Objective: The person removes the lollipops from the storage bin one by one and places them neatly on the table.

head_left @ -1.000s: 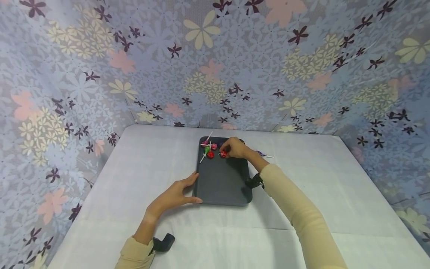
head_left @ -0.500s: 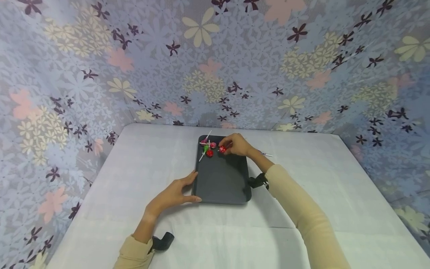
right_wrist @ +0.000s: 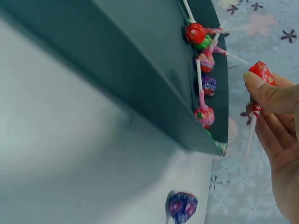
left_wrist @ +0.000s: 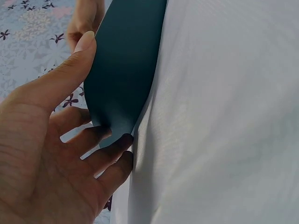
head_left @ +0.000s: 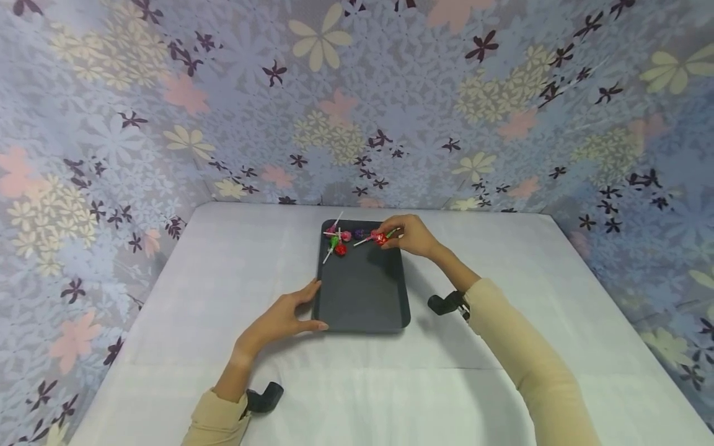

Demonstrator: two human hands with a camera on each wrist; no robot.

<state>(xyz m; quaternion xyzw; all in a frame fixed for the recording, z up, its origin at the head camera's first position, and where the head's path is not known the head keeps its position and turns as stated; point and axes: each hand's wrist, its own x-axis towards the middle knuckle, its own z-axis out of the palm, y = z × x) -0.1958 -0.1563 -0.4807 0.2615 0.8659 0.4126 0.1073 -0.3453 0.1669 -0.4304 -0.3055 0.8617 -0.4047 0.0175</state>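
Observation:
My right hand (head_left: 413, 235) pinches a red-wrapped lollipop (right_wrist: 261, 72) between thumb and fingers, above the tray's far right corner. In the right wrist view its white stick points down past the fingers. Several lollipops lie along the far end of the dark grey tray (head_left: 362, 297): a red one (head_left: 340, 249), a green one (head_left: 334, 241), a purple one (right_wrist: 208, 85) and a pink one (right_wrist: 204, 116) with its stick sticking out. My left hand (head_left: 281, 319) rests against the tray's near left corner, thumb at the front edge and fingers spread along the left side.
A purple lollipop (right_wrist: 182, 205) lies outside the tray on the white-covered table (head_left: 474, 347). A flower-patterned cloth (head_left: 390, 124) hangs behind the table. Each wrist wears a black camera mount, such as the left mount (head_left: 264, 397).
My right hand has lifted the red lollipop and moved to the right, uncovering the purple and pink lollipops in the tray. The left hand keeps its place at the tray; the head view shifts slightly.

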